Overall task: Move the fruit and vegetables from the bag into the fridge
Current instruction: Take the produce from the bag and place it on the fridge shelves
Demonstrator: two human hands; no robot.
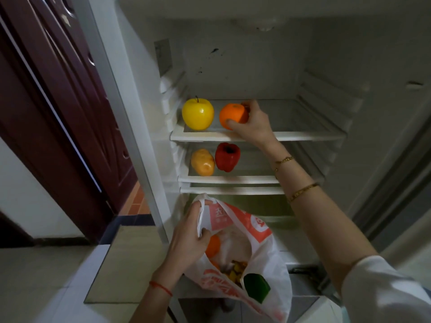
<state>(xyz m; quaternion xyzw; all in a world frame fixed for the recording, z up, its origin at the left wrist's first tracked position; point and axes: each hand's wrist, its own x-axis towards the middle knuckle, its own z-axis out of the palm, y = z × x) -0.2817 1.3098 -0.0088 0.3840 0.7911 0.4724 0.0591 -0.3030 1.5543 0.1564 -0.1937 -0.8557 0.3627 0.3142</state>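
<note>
My right hand [253, 123] grips an orange [232, 115] that rests on the fridge's upper shelf [303, 136], next to a yellow apple [197, 114]. One shelf lower lie a yellow-orange potato-shaped vegetable [203, 162] and a red pepper [227, 156]. My left hand [186, 234] holds up the handle of a white and orange plastic bag [261, 231] below the shelves. Inside the bag I see another orange fruit [213, 245], a green pepper [256, 286] and some yellow pieces [235, 270].
The fridge's left wall [140, 113] stands beside a dark red wooden door [58, 101]. The right half of both shelves is bare. A third thin shelf [233, 190] sits just above the bag. Tiled floor [42, 276] lies at the lower left.
</note>
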